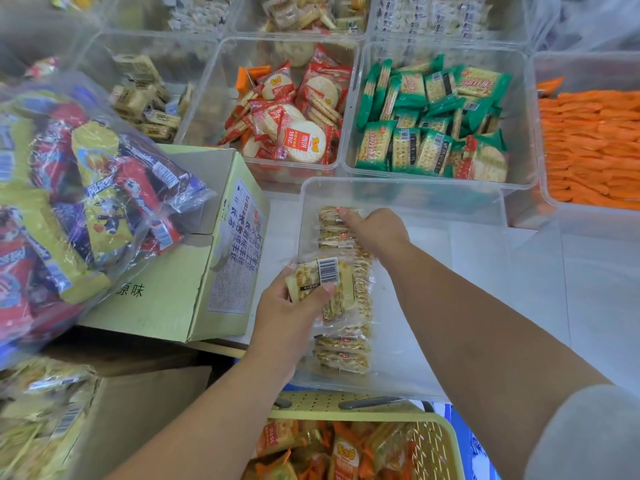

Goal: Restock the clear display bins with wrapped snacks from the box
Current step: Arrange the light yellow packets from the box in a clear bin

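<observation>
Wrapped snacks [343, 355] lie packed in a single row along the left wall of the nearest clear bin [398, 184], running from its near end towards its far end. Our left hand [291, 317] reaches in over the bin's near left corner and grips a small stack [323, 277] of the same see-through packs. The thumb lies across the front and a barcode label faces up, and the stack is held just above the middle of the row. Our right hand [379, 230] is stretched to the far end of the row with its fingertips down on the last pack [332, 216]. Its back is turned to us, so we cannot tell whether it pinches that pack or only presses on it. Just left of the bin sits the pale green cardboard box [214, 271], its top flaps open, and a big clear bag [86, 202] of blue, red and yellow packets lies slumped over the box's left side. Beyond the bin's far edge we see more bins in a line. One holds red-wrapped round crackers [294, 126], the next to its right holds green-wrapped crackers [433, 126], and the one at the right edge is packed with orange sticks [588, 147]. Below the bin's near edge a yellow basket [436, 441] holds orange packets.
</observation>
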### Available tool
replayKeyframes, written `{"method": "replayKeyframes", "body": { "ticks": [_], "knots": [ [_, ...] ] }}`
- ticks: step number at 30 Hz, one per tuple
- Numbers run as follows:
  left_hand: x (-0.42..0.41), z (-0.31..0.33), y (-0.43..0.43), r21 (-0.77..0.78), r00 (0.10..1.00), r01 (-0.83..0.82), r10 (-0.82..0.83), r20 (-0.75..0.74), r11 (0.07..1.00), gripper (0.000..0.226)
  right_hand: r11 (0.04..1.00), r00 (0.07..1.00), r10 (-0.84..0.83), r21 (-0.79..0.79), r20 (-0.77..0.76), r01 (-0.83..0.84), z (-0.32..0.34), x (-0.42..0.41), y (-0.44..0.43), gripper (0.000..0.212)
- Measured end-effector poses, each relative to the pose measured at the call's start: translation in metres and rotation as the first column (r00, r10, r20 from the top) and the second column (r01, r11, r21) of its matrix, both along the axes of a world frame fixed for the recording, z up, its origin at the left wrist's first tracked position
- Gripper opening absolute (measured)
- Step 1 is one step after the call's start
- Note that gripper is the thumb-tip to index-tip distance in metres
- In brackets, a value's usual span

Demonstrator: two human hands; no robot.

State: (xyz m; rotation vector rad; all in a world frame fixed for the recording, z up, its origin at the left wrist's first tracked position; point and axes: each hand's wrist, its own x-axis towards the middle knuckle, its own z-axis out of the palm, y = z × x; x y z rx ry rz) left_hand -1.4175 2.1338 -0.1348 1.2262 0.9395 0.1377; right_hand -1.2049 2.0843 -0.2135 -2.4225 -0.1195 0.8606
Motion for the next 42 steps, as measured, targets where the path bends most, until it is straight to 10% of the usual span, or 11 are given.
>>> {"method": "replayKeyframes", "body": {
  "ticks": [6,13,25,32,35,39,42],
  "knots": [
    [-0.012,0.004,0.006,-0.067,0.998,-0.062,0.060,-0.031,0.996,0.016,0.848,0.892,-0.306,0.331,-0.331,0.414,0.019,-0.030,-0.028,0.087],
    [-0.021,0.010,-0.002,-0.178,0.999,-0.041,0.044,0.016,0.983,0.054,0.660,0.754,-0.192,0.486,-0.628,0.573,0.007,-0.077,-0.044,0.052],
    [-0.023,0.026,0.000,-0.018,0.987,-0.047,0.044,-0.156,0.999,0.015,0.784,0.776,-0.216,0.368,-0.593,0.500,0.031,-0.081,-0.053,0.081],
    [-0.049,0.046,0.003,-0.077,0.979,-0.109,0.094,-0.179,0.991,0.015,0.846,0.577,-0.111,0.228,-0.809,0.482,0.051,-0.116,-0.093,0.094],
    [-0.053,0.054,-0.002,0.158,0.964,-0.139,0.171,-0.206,0.978,0.013,0.886,0.675,-0.062,0.270,-0.735,0.376,0.063,-0.122,-0.097,0.087],
    [-0.070,0.074,-0.005,0.486,0.988,0.023,0.056,-0.147,0.874,0.010,0.909,0.920,-0.010,0.380,-0.392,0.172,0.092,-0.121,-0.116,0.076],
    [-0.084,0.090,-0.009,0.897,0.951,0.237,-0.276,-0.137,0.374,0.029,0.773,0.912,0.090,0.605,-0.401,0.189,0.132,-0.135,-0.133,0.066]
  ]
}}
